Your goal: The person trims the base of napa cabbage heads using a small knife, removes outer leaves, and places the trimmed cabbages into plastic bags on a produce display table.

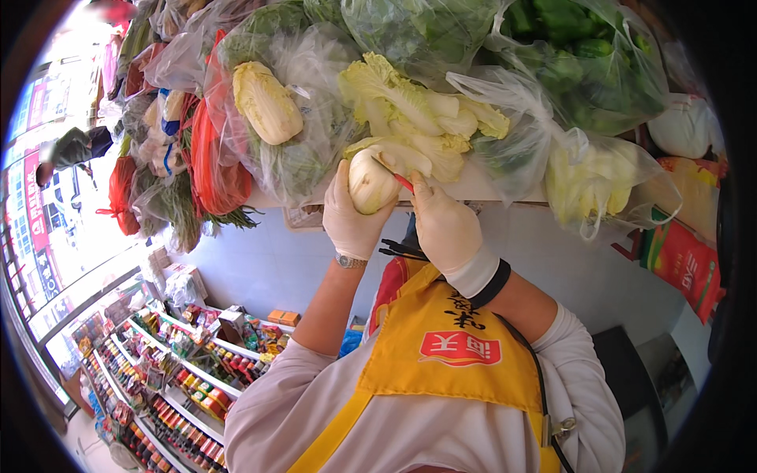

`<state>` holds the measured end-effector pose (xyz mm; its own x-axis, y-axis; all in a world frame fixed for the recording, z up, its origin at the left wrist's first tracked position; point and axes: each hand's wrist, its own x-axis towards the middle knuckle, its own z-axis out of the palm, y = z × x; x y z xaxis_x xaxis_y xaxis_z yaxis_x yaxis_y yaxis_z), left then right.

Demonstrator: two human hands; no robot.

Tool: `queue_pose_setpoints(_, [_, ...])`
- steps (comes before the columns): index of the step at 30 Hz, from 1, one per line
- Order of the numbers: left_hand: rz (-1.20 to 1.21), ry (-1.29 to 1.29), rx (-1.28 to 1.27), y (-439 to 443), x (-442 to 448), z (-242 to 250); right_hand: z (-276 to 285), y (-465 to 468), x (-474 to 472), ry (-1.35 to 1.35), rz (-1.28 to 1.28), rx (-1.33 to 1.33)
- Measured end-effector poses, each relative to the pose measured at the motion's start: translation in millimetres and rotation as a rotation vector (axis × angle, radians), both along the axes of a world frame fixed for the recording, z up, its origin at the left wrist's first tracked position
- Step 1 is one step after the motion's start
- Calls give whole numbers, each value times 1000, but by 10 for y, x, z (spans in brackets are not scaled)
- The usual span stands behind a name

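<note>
My left hand (353, 222), in a pale glove, is wrapped around the root end of a napa cabbage (374, 182). A small brown mark shows on the cabbage's pale base. In my gloved right hand (445, 227) is a small knife (403, 182) with a red handle; its blade lies against or just over the cabbage base. Loose yellow-green cabbage leaves (408, 112) are heaped right behind the held cabbage. A second, whole napa cabbage (269, 103) rests to the left on clear plastic bags of greens.
Bagged green peppers (582, 53) and a knotted bag of pale cabbage (591, 177) crowd the right of the table. Red plastic bags (216, 159) hang over the left part. Shop shelves (177, 378) with packaged goods stand lower left. Another person (71, 151) is beyond the window.
</note>
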<state>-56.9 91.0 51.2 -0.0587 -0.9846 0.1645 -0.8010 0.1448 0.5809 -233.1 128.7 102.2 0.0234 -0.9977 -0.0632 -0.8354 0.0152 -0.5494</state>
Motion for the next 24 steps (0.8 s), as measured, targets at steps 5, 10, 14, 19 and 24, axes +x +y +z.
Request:
queue_pose_setpoints(5, [-13,-55,-56,-11,24,-11,-21,-58,6,38,11,-23])
queue_pose_setpoints(10, [-15,-27,13,-10,69,-29,-69,-85,13,47,23,6])
queue_pose_setpoints(14, [-12,165,197,2,89,-5,-83,-90,2,52,33,34])
queue_pose_setpoints(19, [-1,-78,-13,-23,87,-83,-129,-117,64,94,17,40])
queue_pose_setpoints(24, [-2,-170,-66,-16,45,-165,-217,-188,85,94,4,63])
